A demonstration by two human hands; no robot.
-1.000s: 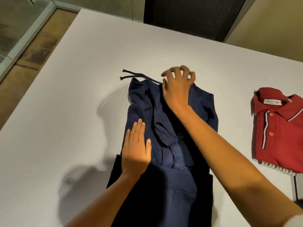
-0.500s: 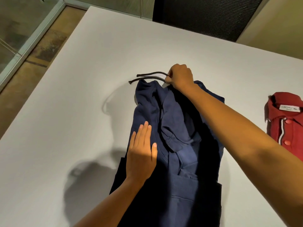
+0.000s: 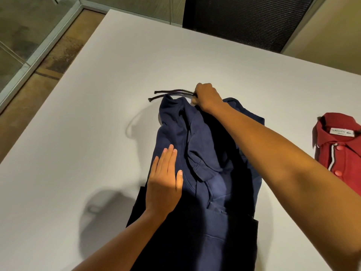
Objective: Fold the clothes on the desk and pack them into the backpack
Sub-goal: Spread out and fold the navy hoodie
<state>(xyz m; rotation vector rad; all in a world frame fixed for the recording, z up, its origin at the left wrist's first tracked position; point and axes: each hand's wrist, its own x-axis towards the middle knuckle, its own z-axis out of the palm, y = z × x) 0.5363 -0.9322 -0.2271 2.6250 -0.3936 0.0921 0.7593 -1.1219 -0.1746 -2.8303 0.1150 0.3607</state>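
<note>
My left hand (image 3: 164, 189) lies flat on the hoodie (image 3: 175, 124), fingers straight; my right hand (image 3: 207, 97), fingers curled, grips its drawstrings (image 3: 185, 92).

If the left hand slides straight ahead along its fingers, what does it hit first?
The left hand would likely ride over more navy hoodie, then meet the black drawstrings gripped by the right hand.
</note>
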